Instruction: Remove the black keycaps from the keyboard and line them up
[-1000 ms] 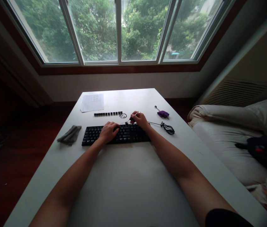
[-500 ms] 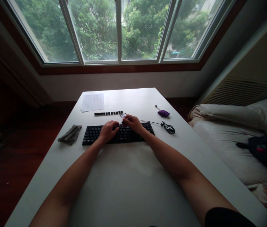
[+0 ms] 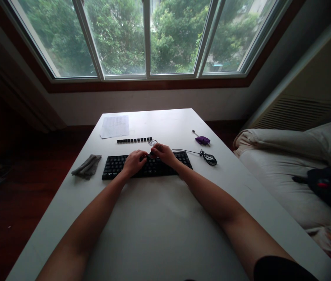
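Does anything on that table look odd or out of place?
Yes: a neat row of what look like loose keycaps lies on the white table, beyond the black keyboard, rather than fitted onto one. Nothing looks spilled.

This is looking like a home: a window (image 3: 171, 39) is facing trees at twelve o'clock, a curtain (image 3: 21, 89) is hanging at ten, a cream-covered sofa or bed (image 3: 273, 179) is standing near four, reddish wooden floor (image 3: 21, 218) is showing at eight.
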### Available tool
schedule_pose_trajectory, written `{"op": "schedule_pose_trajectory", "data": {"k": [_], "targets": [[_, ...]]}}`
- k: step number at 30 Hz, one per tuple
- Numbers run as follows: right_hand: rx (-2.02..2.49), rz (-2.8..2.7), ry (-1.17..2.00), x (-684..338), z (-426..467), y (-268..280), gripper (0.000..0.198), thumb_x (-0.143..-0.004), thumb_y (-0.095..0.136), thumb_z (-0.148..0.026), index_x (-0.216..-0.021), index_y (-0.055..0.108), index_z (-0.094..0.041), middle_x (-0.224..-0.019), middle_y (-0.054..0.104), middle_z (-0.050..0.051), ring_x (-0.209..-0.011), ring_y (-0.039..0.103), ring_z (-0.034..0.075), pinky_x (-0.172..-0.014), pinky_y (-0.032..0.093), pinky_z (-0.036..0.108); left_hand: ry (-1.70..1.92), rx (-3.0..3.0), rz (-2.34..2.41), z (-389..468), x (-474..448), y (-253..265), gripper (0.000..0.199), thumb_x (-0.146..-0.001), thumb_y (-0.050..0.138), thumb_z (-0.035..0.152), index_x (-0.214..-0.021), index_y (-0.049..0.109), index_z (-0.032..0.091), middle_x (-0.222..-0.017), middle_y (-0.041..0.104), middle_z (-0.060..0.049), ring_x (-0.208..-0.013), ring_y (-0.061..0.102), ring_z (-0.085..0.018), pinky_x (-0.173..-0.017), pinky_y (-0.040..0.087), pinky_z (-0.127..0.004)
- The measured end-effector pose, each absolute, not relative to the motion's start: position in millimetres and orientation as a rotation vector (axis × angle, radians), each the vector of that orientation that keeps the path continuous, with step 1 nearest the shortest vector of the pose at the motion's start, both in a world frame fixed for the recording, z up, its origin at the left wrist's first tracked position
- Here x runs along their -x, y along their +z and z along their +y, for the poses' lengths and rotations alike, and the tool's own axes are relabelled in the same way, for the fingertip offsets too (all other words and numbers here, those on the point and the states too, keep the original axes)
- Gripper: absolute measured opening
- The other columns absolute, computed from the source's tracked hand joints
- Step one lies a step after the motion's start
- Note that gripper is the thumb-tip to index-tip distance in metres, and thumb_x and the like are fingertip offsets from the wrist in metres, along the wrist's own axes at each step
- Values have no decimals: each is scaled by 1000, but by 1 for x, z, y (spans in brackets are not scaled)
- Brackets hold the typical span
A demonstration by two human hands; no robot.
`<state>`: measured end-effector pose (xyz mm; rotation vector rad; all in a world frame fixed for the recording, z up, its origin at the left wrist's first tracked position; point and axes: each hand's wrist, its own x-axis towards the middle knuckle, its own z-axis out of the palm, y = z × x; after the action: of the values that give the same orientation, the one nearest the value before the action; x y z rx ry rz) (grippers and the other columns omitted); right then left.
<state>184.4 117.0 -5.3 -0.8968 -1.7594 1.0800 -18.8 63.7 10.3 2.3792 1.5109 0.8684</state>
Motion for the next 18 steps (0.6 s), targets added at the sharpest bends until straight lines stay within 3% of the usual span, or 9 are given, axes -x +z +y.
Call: {"op": "schedule_pose_trajectory", "data": {"k": [7, 18], "targets": [[836, -1714, 1169, -183, 117, -7, 34, -84, 64, -55, -87, 60, -21, -71, 68, 0, -65, 70, 18, -64, 56, 30, 867, -2396, 1473, 66, 20, 7, 23, -87, 60, 25, -110, 66, 26, -102, 68, -4, -101, 61, -24, -91, 49, -40], [841, -1657, 1213, -186, 117, -5, 34, -84, 64, -54, -85, 58, -21, -69, 65, -1, -63, 69, 18, -58, 55, 27, 853, -2407, 1427, 64, 19, 10, 17, -89, 59, 27, -105, 67, 25, -103, 68, -4, -101, 61, -23, -91, 48, -39]]}}
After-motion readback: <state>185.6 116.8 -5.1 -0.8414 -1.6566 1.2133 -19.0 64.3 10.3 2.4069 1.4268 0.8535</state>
